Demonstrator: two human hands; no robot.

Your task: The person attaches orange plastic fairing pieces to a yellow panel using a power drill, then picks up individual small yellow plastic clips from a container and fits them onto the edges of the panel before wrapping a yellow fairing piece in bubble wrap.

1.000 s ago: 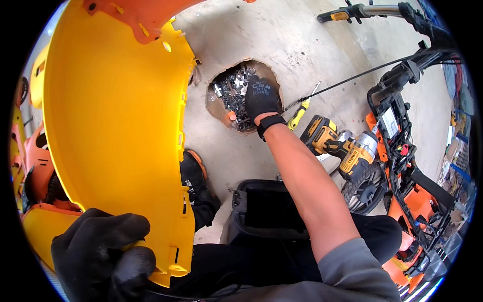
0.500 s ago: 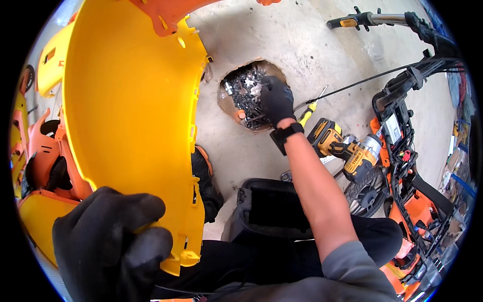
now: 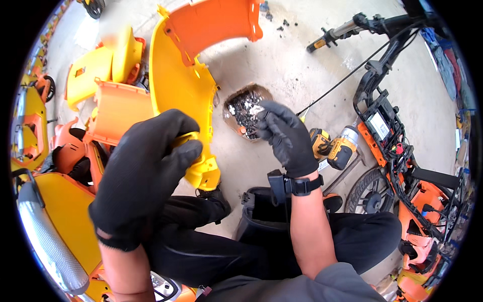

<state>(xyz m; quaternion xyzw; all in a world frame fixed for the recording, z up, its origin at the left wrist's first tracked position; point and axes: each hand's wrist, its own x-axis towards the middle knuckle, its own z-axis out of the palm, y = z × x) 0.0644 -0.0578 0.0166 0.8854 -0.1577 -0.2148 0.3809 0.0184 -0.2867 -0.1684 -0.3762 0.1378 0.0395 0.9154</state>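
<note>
My left hand [image 3: 151, 171], in a black glove, grips the near end of a large curved yellow plastic panel [image 3: 173, 75]. An orange panel [image 3: 216, 25] adjoins its far end. My right hand [image 3: 289, 138], also gloved, is raised with its fingers pinched together; what they hold, if anything, I cannot make out. Just beyond the fingertips lies a shallow brown-rimmed hollow or tray [image 3: 230, 123] full of small dark bolts and bits of hardware [image 3: 245, 111]. A yellow-and-black cordless power driver [image 3: 342, 150] lies to the right of my right hand.
A stripped scooter frame [image 3: 370, 98] with a wheel [image 3: 372, 196] stands at the right. Between my legs is an open black bin [image 3: 245, 221]. More yellow panels [image 3: 90, 70] and orange parts [image 3: 118, 108] are heaped at the left. A thin black cable [image 3: 347, 73] stretches from the frame.
My right hand has drawn back from over the hardware toward me. The yellow panel has shifted away and looks smaller, with my left hand still on its near end. The view has shifted.
</note>
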